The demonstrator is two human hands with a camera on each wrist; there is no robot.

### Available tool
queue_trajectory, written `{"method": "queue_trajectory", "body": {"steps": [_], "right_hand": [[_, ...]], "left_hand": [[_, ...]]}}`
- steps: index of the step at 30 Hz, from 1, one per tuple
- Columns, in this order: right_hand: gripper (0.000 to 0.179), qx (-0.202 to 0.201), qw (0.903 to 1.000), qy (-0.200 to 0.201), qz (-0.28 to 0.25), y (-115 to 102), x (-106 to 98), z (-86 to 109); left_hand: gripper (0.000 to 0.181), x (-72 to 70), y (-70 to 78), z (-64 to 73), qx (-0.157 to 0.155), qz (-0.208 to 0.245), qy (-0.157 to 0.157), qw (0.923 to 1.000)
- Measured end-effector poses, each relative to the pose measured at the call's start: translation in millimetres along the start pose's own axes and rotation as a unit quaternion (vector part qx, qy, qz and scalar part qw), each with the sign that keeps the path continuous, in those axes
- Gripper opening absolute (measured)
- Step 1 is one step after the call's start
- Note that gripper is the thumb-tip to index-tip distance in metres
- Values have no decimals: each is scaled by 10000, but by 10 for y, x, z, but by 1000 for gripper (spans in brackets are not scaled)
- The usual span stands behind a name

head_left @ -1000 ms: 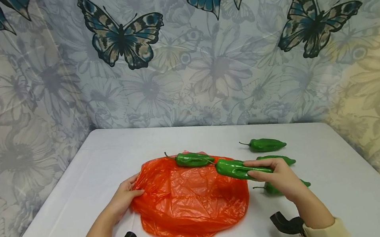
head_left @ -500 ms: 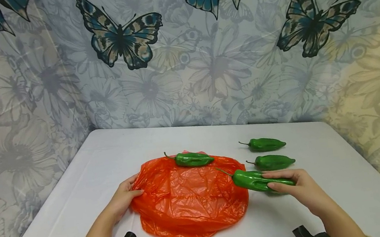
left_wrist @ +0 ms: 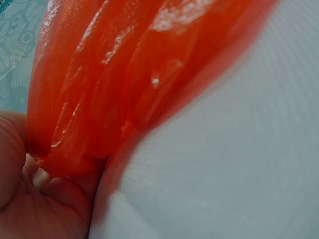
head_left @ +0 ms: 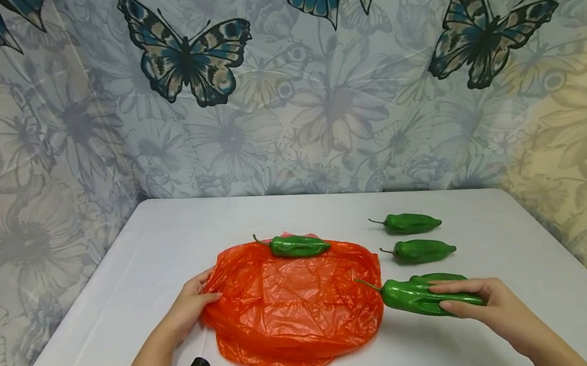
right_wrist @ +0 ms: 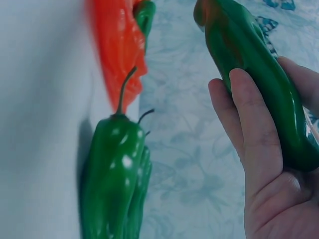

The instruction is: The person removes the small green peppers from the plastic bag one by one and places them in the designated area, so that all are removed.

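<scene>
My right hand [head_left: 490, 305] grips a long green pepper [head_left: 417, 296] by its lower end, its stem pointing left toward the bag. In the right wrist view the fingers and thumb wrap this pepper [right_wrist: 249, 74], which is raised off the table. Partly hidden behind it in the head view lies another green pepper [head_left: 439, 277]. My left hand [head_left: 189, 305] pinches the left edge of a red plastic bag [head_left: 295, 319] spread on the table; in the left wrist view the gathered bag [left_wrist: 99, 89] comes up between thumb and fingers. One green pepper [head_left: 299, 246] lies on the bag's far edge.
Two more green peppers, one farther back [head_left: 412, 223] and one nearer [head_left: 425, 250], lie right of the bag on the white table [head_left: 167, 237]. A patterned cloth wall [head_left: 289, 146] with butterflies rises behind the table.
My right hand has carried the held pepper from over the bag's right side rightward and nearer to me, uncovering a pepper on the table. The left hand and bag have stayed put.
</scene>
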State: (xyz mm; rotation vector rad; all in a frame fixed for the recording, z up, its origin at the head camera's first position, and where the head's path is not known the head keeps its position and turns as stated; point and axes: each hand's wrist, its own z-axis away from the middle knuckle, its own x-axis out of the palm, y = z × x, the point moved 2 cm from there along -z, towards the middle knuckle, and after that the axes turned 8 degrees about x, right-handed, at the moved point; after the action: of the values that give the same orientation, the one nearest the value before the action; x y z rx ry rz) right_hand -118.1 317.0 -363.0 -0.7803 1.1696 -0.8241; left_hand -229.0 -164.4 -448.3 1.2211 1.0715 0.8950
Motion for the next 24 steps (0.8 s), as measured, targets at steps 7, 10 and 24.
{"method": "queue_trajectory", "body": {"steps": [7, 10, 24], "right_hand": [[30, 160, 9991, -396, 49, 152, -76, 35], [31, 2, 9988, -469, 118, 198, -94, 52], [29, 167, 9956, -875, -299, 328, -132, 74]], "left_hand": [[62, 3, 9, 1, -50, -25, 29, 10000], [63, 9, 22, 9, -21, 41, -32, 10000], [62, 11, 29, 19, 9, 50, -42, 10000]]}}
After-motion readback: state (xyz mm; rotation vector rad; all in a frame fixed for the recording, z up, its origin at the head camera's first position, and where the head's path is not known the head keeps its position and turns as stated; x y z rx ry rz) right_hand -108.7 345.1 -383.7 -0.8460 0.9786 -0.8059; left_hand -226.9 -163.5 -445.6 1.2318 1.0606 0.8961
